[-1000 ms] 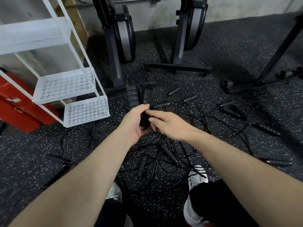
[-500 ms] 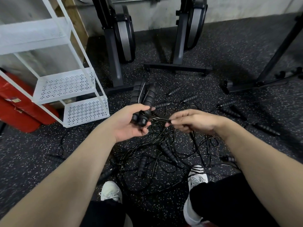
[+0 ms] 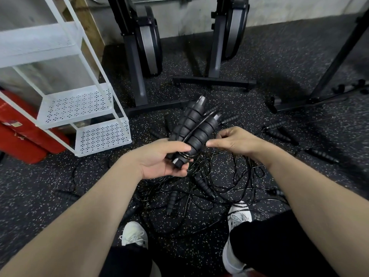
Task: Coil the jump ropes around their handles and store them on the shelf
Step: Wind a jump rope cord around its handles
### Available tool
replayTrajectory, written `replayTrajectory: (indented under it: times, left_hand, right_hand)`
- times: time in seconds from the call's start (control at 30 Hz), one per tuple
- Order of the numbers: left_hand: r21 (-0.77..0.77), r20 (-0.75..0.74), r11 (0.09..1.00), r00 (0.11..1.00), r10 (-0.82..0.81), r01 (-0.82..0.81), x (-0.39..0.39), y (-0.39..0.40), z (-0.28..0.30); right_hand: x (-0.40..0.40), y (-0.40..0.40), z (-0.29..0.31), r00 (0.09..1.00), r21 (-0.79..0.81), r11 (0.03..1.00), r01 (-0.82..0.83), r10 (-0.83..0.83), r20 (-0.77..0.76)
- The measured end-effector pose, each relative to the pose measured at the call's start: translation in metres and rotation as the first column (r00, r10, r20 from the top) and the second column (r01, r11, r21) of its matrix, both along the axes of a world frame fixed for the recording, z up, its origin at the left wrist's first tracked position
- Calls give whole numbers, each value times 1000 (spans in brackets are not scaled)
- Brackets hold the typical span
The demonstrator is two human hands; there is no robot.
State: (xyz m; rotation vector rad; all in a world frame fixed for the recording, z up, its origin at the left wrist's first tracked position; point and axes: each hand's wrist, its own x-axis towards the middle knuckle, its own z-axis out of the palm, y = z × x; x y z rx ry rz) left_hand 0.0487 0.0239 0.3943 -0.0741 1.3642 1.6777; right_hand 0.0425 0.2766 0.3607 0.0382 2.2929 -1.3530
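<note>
Two black ribbed foam jump-rope handles [image 3: 191, 128] sit clasped in the left hand [image 3: 159, 158]; the right hand [image 3: 235, 140] pinches their thin black cord [image 3: 214, 145].

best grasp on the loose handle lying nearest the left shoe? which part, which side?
Take the loose handle round its ribbed foam middle, coming straight down from above. It lies flat on the floor, nearly end-on to the viewer, so fingers should close across its width from left and right. Cords cross close by; a mid-shaft pinch probably avoids them best.
</note>
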Motion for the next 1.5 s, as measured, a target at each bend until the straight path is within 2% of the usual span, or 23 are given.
replayTrajectory:
  times: [0.1,0.2,0.27,0.4,0.57,0.77,0.93,1.0,1.13,1.27,1.4,1.5]
  left_hand:
    - [-41,-41,992,992,-120,118,4,4,-1]
    - [-51,-53,979,978,-201,198,6,5,-2]
    - [-59,-51,968,968,-247,244,6,5,-2]
    - [-138,-66,888,890,-450,439,6,5,-4]
    - [-313,-48,766,797,-603,561,6,11,-12]
    - [-508,-14,629,724,-689,589,8,21,-26]
    - [-607,26,616,787,-616,502,7,17,-37]
    - [-620,21,642,828,-561,450,6,13,-41]
    - [-589,-3,726,897,-442,355,3,2,-44]
    - [-521,-38,827,963,-268,210,-4,-2,-42]
    - [-487,-91,873,992,-84,29,-12,-6,-44]
    - [-434,-101,899,995,13,-56,-14,-5,-45]
  right_hand:
    - [-6,-3,-4,997,-91,995,-39,33,-63]
    - [-8,-6,-9,989,-83,991,-103,93,-111]
    - [-8,-5,-9,989,-67,991,-119,112,-93]
    - [-6,2,4,981,-245,951,-190,194,-6]
    - [-7,-4,11,973,-259,944,-204,225,55]
    - [-2,-31,14,973,-104,968,-230,232,4]
    - [5,-64,18,959,-32,959,-281,279,-55]
    - [11,-72,22,948,-23,951,-309,306,-83]
    - [24,-79,31,911,122,925,-361,377,-166]
    - [27,-77,26,939,179,950,-257,289,-187]
    - [25,-77,23,975,270,957,-102,151,-165]
    - [24,-78,22,988,210,974,-84,108,-107]
